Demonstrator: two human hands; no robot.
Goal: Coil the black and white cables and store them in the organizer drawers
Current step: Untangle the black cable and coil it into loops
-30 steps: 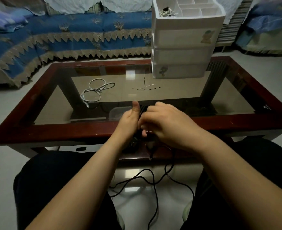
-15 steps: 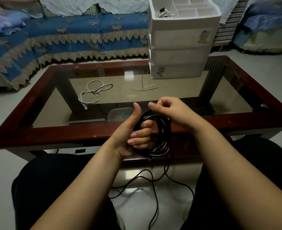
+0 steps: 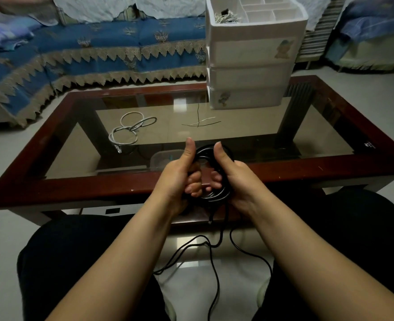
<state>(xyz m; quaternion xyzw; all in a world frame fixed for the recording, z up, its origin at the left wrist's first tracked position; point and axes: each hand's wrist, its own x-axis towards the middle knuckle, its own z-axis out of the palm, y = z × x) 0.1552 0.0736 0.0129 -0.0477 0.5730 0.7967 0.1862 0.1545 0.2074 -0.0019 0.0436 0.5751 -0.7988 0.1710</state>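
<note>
Beyond my hands I see a glass-topped table [image 3: 330, 167] and a blue-draped sofa [image 3: 98, 47]. My left hand [image 3: 179, 174] and right hand [image 3: 235, 179] both grip one black cable [image 3: 217, 195] coil, thumbs up. One white cable [image 3: 129, 128] and one three-drawer organizer [image 3: 249, 72] sit farther off.

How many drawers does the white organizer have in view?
3, stacked in the white organizer on the table's far side: top drawer, middle drawer, bottom drawer. All are closed.

Both forearms reach forward side by side, left hand [image 3: 179, 179] and right hand [image 3: 234, 181] curled, thumbs raised, fingertips nearly meeting.
</note>
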